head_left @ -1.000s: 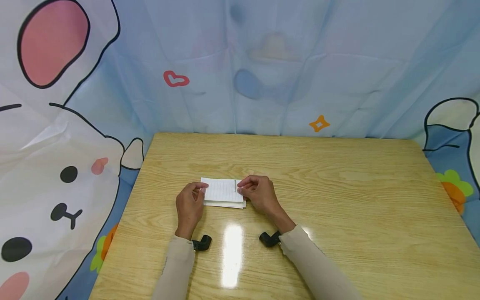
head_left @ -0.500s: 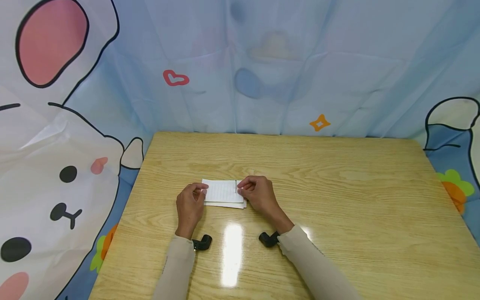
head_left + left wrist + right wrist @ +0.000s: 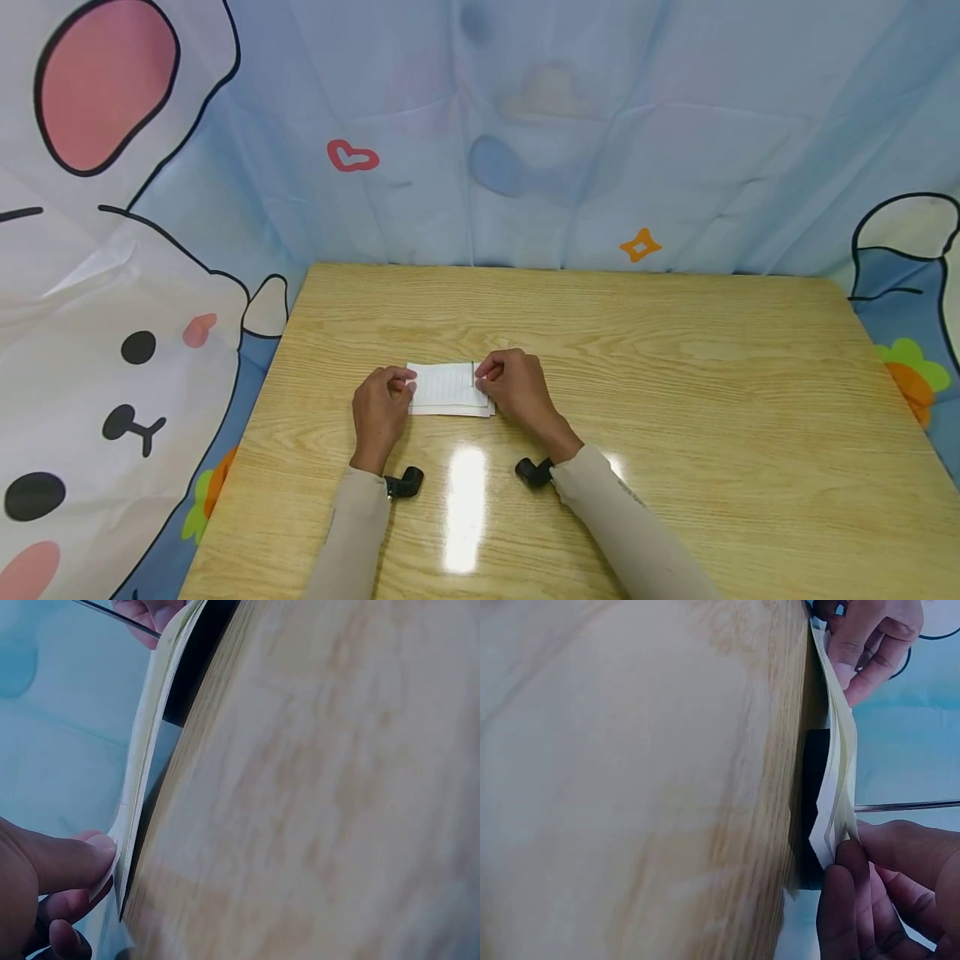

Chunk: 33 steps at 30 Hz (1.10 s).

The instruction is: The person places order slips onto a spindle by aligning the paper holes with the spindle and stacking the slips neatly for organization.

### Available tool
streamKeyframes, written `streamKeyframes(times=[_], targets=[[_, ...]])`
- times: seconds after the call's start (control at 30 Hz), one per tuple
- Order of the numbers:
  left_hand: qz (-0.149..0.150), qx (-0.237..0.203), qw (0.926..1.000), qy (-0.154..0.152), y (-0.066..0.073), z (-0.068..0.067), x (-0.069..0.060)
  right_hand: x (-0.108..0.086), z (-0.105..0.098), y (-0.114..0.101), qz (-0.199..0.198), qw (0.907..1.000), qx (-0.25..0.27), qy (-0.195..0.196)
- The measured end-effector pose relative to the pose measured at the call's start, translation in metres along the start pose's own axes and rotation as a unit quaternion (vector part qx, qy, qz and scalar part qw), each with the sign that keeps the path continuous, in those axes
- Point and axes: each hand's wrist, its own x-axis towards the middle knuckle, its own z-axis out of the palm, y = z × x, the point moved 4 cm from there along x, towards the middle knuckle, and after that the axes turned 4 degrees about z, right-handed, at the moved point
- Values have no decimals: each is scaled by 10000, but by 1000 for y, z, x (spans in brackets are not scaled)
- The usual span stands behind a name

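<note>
Lined white paper sheets (image 3: 445, 386) lie stacked between both hands, their front edges slightly offset. My left hand (image 3: 380, 412) pinches the left end of the upper paper between thumb and fingers. At the right end, my right hand (image 3: 522, 389) pinches the paper in the same way. A thin metal spike (image 3: 472, 374) stands upright at the paper's right part, close to the right fingertips; it also shows in the right wrist view as a rod (image 3: 907, 805). Under the sheets sits a flat black base (image 3: 814, 787), hidden from the head view. Whether the spike pierces every sheet, I cannot tell.
A wooden table (image 3: 675, 400) extends around the hands, with a light reflection near its front. Blue patterned cloth (image 3: 600, 167) hangs behind it. Black wrist cameras (image 3: 406, 482) sit on both wrists near the sleeves.
The upper paper has settled slightly, its left and far edges shifting a little rightward and toward the person. Both hands keep their pinch, with only small movement.
</note>
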Motion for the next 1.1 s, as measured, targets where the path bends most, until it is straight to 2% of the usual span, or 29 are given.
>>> streamKeyframes(times=[0.43, 0.7, 0.93, 1.1], targets=[[-33, 207, 9997, -94, 5, 0, 1, 1, -1, 1, 0, 9994, -317, 109], [6, 503, 9987, 65, 6, 1, -1, 0, -5, 6, -36, 9991, -407, 126], [187, 830, 9964, -13, 9, 0, -3, -1, -6, 10, -25, 9990, -441, 82], [399, 1107, 9930, -29, 14, -2, -7, -5, -8, 9, -246, 9975, -652, 109]])
